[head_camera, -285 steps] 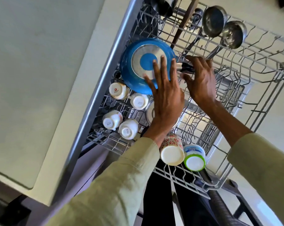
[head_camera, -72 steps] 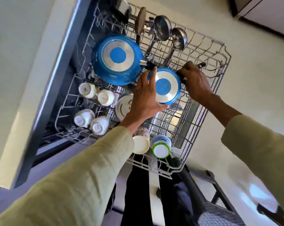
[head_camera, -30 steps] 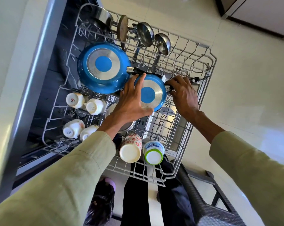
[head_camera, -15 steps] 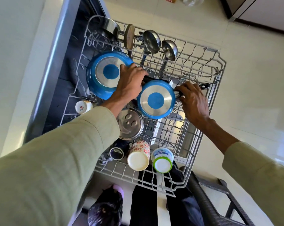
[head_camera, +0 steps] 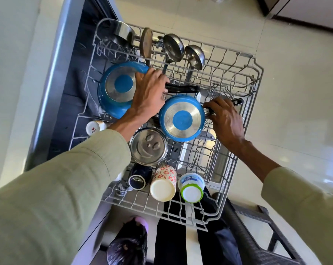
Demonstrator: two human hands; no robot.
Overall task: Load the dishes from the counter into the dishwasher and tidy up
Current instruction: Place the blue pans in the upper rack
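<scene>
The person is seating two upturned blue pans side by side in the pulled-out dishwasher rack (head_camera: 257, 77), and the step in hand looks like making room so both sit steady. The left hand (head_camera: 149, 94) is lying over the right rim of the larger blue pan (head_camera: 117, 88), fingers curling around the root of its black handle (head_camera: 182, 88), apparently nudging that pan toward the back left. The right hand (head_camera: 225, 117) is gripping the smaller blue pan (head_camera: 182, 119) by its handle, fingers wrapped around the metal stem where it joins the bowl, the black tip (head_camera: 237, 101) poking out past the knuckles. The small pan is sitting bottom up, just right of the big one, and whether their rims are touching is hidden by the left hand. To do this well, the person should be keeping both pans tilted face down so water drains, lowering the small one until its rim catches between tines rather than riding on top, and turning its handle so it is not crossing the other handle or the ladles (head_camera: 181, 50) behind. The steel lid (head_camera: 148, 146) is lying close in front, so the small pan ought not to be resting on it, and the cups (head_camera: 162, 184) at the near edge should be left undisturbed
</scene>
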